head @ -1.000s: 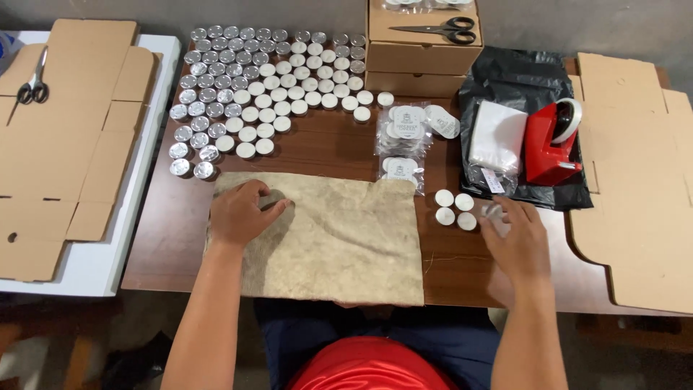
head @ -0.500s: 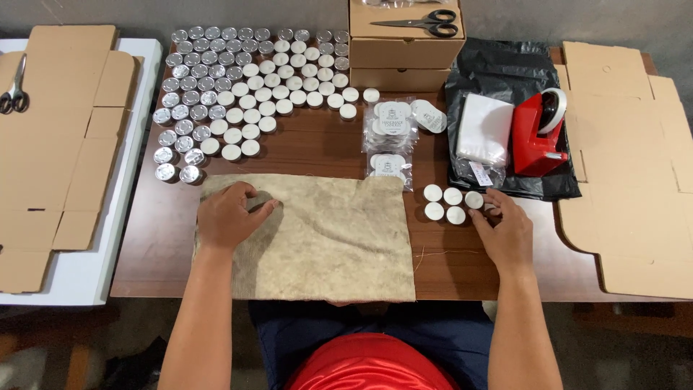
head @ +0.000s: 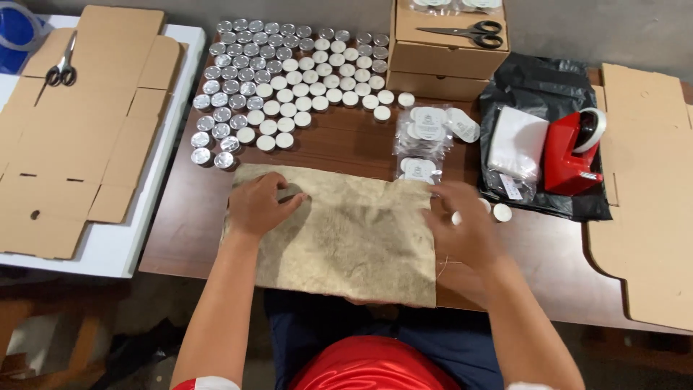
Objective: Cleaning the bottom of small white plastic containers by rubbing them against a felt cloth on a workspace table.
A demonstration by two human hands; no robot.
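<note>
A rough beige cloth [head: 346, 238] lies flat on the brown table [head: 548, 253] in front of me. My left hand [head: 260, 206] rests palm down on the cloth's upper left part, holding nothing. My right hand [head: 462, 227] is blurred at the cloth's right edge, fingers curved over a few white tealight candles [head: 502, 211]. One candle shows under its fingers; whether the hand grips any is unclear.
Several rows of tealights [head: 289, 79], silver and white, fill the table's far side. Clear packets of candles [head: 426, 137] lie beyond the cloth. Stacked boxes with scissors [head: 462, 32] stand behind. A red tape dispenser [head: 570, 155] sits on a black bag. Flat cardboard [head: 79, 123] lies left and right.
My right hand has slid left from beside the small group of tealights to over them, reaching the cloth's right edge. My left hand stays on the cloth.
</note>
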